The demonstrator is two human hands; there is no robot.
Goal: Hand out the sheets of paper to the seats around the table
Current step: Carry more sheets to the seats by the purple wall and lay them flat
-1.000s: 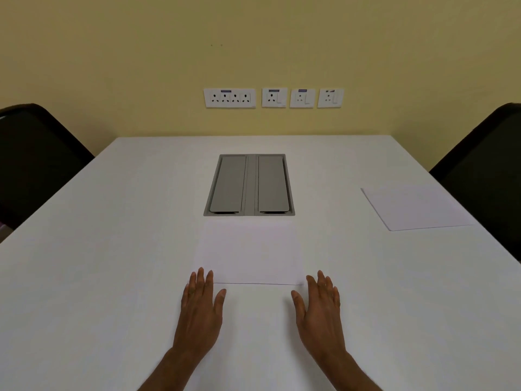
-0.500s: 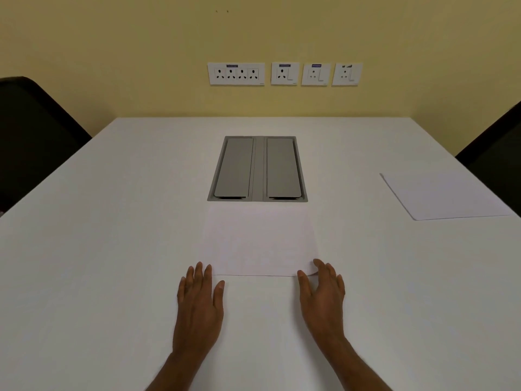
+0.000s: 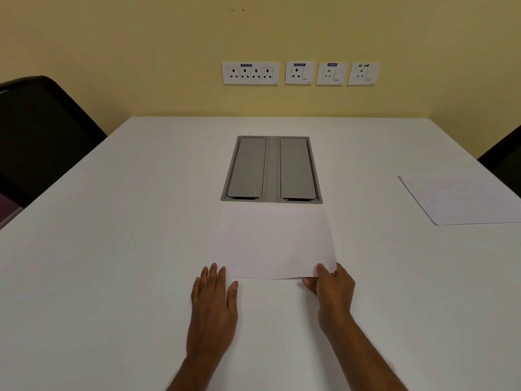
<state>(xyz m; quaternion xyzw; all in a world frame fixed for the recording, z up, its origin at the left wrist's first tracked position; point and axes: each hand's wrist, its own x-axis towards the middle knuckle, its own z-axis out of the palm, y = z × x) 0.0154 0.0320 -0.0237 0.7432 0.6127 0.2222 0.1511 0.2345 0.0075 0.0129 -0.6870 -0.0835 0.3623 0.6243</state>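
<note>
A white sheet of paper [image 3: 275,241] lies in front of me on the white table [image 3: 112,249], just below a grey cable hatch. My right hand [image 3: 331,289] pinches the sheet's near right corner, thumb on top, and the near edge is lifted slightly. My left hand [image 3: 214,303] lies flat on the table, fingers straight, its fingertips at the sheet's near left corner. A second white sheet [image 3: 462,200] lies at the table's right side, in front of the right chair.
The grey double-lid cable hatch [image 3: 272,169] is set into the table's middle. A black chair [image 3: 42,131] stands at the left and another black chair [image 3: 504,162] at the right. White wall sockets [image 3: 300,73] line the yellow wall behind the table.
My right hand moved forward from flat on the table and took hold of the sheet's near right corner, lifting its edge. The left hand stayed flat. The camera drew closer.
</note>
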